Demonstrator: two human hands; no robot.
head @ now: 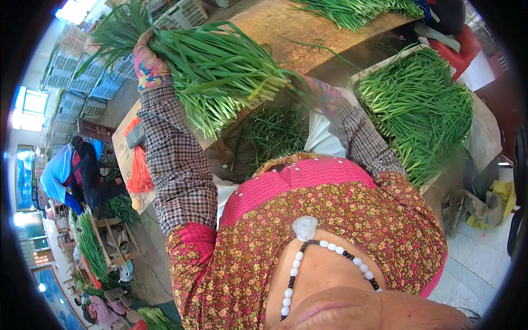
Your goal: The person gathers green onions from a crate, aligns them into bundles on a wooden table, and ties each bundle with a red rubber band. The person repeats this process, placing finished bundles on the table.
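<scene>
My left hand (150,66), in a patterned glove, is closed around the leafy part of a bundle of long green leaves (214,53), which look like garlic chives. The bundle's pale stem ends point right. More of the same greens (210,109) lie beneath it at the table's edge. Near the stem ends is my right hand (321,95), also gloved and blurred by motion; whether it grips any stems cannot be told. Thin stray leaves trail near it. A large heap of greens (416,107) lies to the right of my right arm.
The wooden table (264,24) holds another pile of greens (350,12) at its far side. Red ties (140,173) lie under a grey block (135,135) at left. Loose leaves (274,134) lie below the table edge. Plastic crates (66,74) and a co-worker (78,173) are at left.
</scene>
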